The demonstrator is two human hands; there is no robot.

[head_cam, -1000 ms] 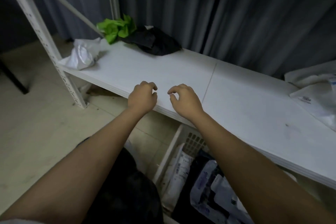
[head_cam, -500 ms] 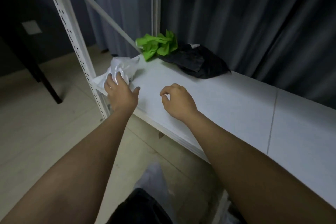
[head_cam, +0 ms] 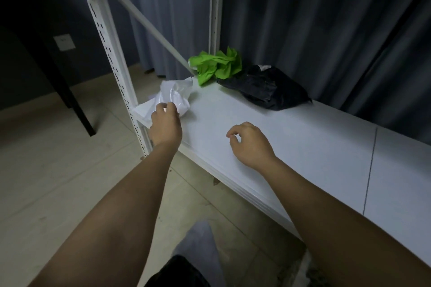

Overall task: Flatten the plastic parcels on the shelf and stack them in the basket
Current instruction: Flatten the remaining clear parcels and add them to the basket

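A crumpled white plastic parcel point(head_cam: 173, 95) lies at the left end of the white shelf board point(head_cam: 291, 147), beside the upright. My left hand point(head_cam: 166, 126) reaches onto its near side, fingers curling onto the plastic. Behind it sit a crumpled green parcel point(head_cam: 215, 65) and a black parcel point(head_cam: 265, 89) against the curtain. My right hand point(head_cam: 250, 144) hovers over the bare board, fingers loosely curled, holding nothing. The basket is out of view.
A perforated white upright point(head_cam: 109, 53) and a diagonal brace point(head_cam: 149, 28) frame the shelf's left end. Grey curtains hang behind. A dark table leg point(head_cam: 70, 98) stands on the tiled floor at left. My socked foot point(head_cam: 198, 244) shows below.
The view has swung left, away from the basket. My left hand has travelled from the shelf's front edge to the white parcel and now closes on it. My right hand stays hovering.
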